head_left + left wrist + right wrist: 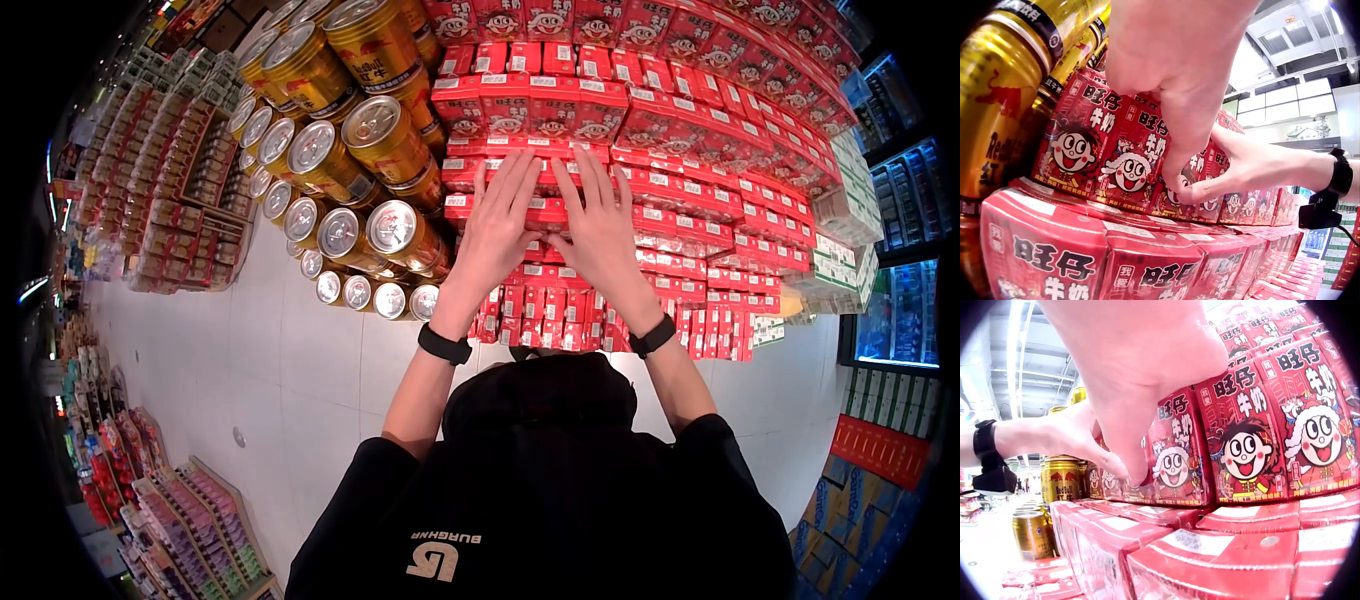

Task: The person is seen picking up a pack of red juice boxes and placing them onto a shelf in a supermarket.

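Observation:
Both hands lie on a row of red milk cartons [1127, 169] in a stepped display. In the head view my left hand [497, 225] stretches its fingers forward over the carton tops. Beside it, the fingers of my right hand [605, 228] are also straight and spread. The thumbs point towards each other, close together. Both wrist views show the thumbs low against the printed carton fronts; the undersides of the palms hide part of the row. A lower layer of red cartons [1216, 550] juts out in front, below the thumbs.
Gold drink cans [340, 235] are stacked immediately left of the cartons. More red cartons [700, 190] rise behind and to the right, with white-green boxes [835, 270] beyond. Pale floor tiles [310, 370] surround the person. Lit coolers [900, 310] stand at far right.

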`<state>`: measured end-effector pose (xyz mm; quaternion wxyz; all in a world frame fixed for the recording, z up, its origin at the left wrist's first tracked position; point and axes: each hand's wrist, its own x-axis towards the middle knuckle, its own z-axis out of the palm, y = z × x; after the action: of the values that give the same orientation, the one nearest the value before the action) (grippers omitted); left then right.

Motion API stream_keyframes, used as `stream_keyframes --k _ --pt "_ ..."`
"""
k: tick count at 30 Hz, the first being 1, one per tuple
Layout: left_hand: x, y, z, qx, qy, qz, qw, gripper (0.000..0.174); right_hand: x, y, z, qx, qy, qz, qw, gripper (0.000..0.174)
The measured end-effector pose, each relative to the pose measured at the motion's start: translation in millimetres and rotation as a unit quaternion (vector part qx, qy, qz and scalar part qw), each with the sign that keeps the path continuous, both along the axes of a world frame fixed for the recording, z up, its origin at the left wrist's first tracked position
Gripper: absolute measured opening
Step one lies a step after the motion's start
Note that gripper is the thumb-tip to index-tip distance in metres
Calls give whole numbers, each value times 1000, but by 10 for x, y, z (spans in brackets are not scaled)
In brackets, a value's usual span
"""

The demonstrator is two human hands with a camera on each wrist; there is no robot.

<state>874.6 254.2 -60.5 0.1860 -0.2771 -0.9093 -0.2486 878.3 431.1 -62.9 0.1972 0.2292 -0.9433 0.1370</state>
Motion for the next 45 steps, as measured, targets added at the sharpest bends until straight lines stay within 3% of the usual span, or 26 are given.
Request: stream_keyframes --k 6,12,22,25,29,36,45 --pt "3 79 -22 -64 19 44 997 97 -5 125 42 -6 -9 34 999 96" --pt "6 118 0 -118 10 75 990 101 55 517 69 -46 7 -11 999 97" --pt "12 210 -37 -96 22 90 991 101 55 710 44 -40 10 19 999 96" --pt "43 317 12 -90 14 91 992 99 72 931 125 -17 -18 51 998 96" --pt "38 578 -11 -57 18 55 997 100 138 1361 215 9 -39 23 999 92" --pt "7 1024 -153 -63 32 140 988 107 143 2235 233 -22 -32 -10 999 91" --pt "66 1253 -162 -58 78 151 984 111 134 2394 152 -57 -18 26 998 87"
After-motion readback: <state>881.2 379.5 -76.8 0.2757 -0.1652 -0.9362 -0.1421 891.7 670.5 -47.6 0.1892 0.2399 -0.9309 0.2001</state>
